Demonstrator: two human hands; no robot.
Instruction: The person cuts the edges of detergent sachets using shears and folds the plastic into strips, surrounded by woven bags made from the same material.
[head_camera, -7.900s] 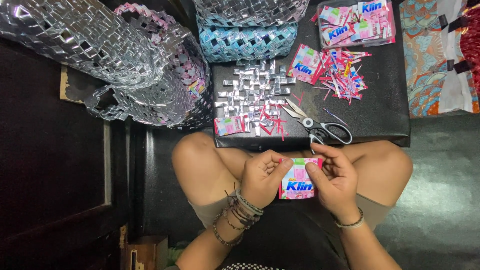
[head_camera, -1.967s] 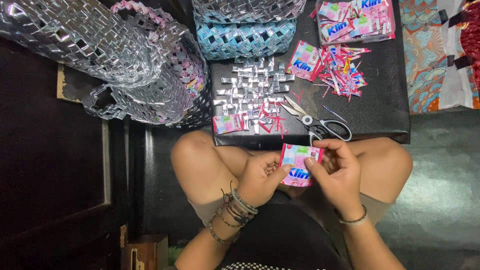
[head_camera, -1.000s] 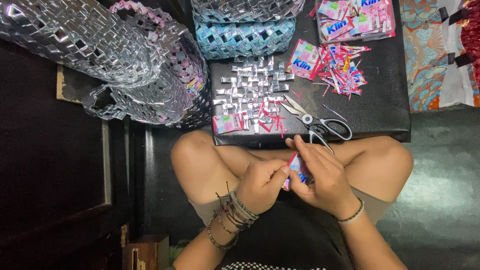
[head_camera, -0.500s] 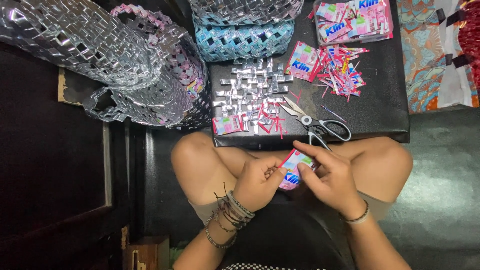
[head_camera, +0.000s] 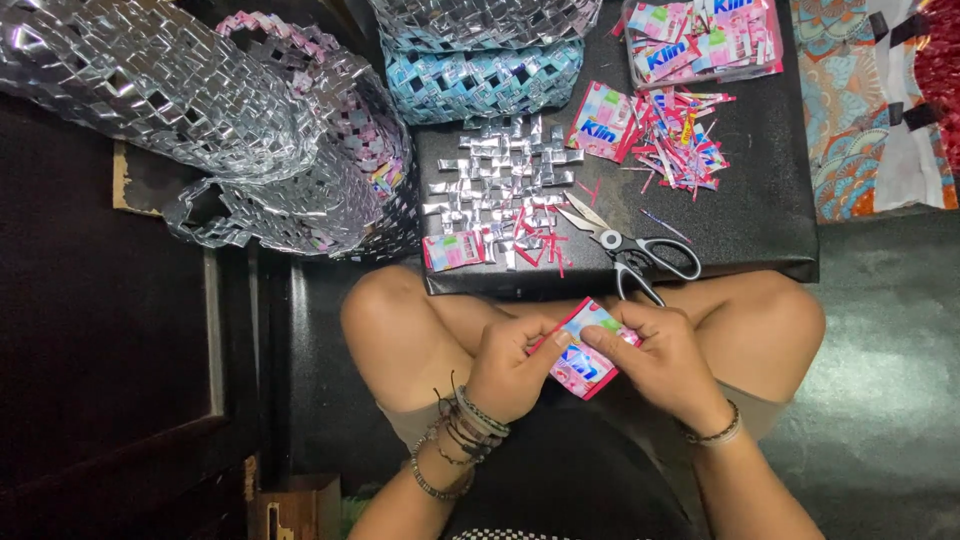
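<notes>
Head view: sachets (head_camera: 700, 40) in clear tray (head_camera: 632, 70)

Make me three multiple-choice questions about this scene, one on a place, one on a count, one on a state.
1. Where do the metal scissors with black handles lie?
A on the black board
B in a basket
C on the floor

2. How many hands grip the pink sachet wrapper?
A none
B one
C two

3. The scissors' blades are:
A apart
B closed
C hidden

Answers: 1 A, they rest on the black board beside the woven silver foil mat. 2 C, left hand and right hand both pinch it. 3 A, the tips spread.
</notes>
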